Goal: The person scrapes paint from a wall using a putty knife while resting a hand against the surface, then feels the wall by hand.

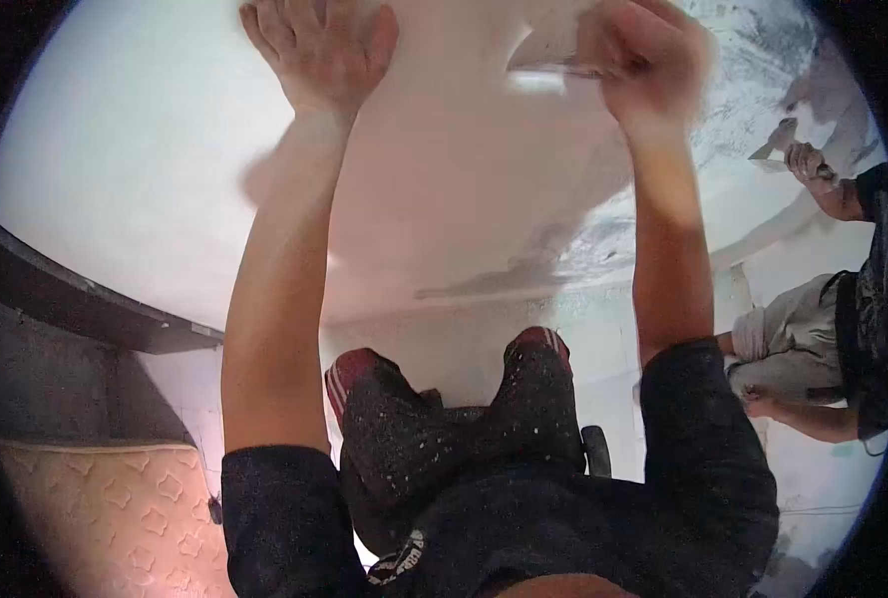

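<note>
My left hand (322,50) is raised to the pale, smooth wall surface (464,149) at the top, its fingers spread and nothing in it. To the right, my right hand (653,55) is closed round a flat scraper blade (548,48), whose edge lies at the surface. The handle is hidden by my fingers, and the hand is slightly blurred. Grey, patchy plaster (743,80) covers the surface right of my right hand.
At the right, a co-worker in dark top and light trousers (793,329) holds another scraper (773,145) near the surface. A patterned mattress (115,508) stands at the lower left, below a dark ledge (85,299). My speckled trousers (414,429) show below.
</note>
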